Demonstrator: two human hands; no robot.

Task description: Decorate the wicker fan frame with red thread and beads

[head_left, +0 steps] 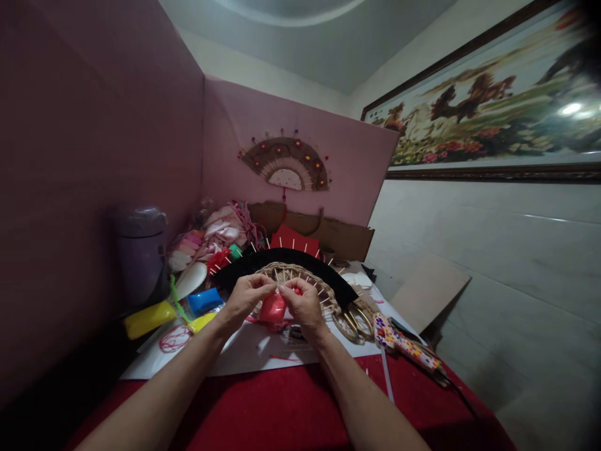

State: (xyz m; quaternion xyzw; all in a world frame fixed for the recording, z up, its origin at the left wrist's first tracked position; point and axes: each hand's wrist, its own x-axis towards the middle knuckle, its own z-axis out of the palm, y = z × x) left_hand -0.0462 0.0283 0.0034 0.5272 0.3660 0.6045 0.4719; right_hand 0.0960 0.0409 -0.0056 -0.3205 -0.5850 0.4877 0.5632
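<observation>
In front of the fan, my left hand point(246, 296) and my right hand point(303, 305) come together, thumbs and fingers pinched at the top of a shiny plastic packet of red material point(273, 308). The packet hangs below the fingertips. Just behind them stands a half-round fan with a black cloth band point(282, 255), a woven straw border point(323, 285) and pale thin sticks poking past its upper edge. My hands hide the fan's lower middle. Something small and red shows beside my right fingers, too small to name.
Gold-handled scissors point(359, 322) and a flower-patterned glue gun point(406, 344) lie to the right. On the left are yellow point(150, 319) and blue packets point(205, 301), pink string point(174, 339) and a purple flask point(141, 257). A finished-looking fan point(286, 164) hangs on the pink board.
</observation>
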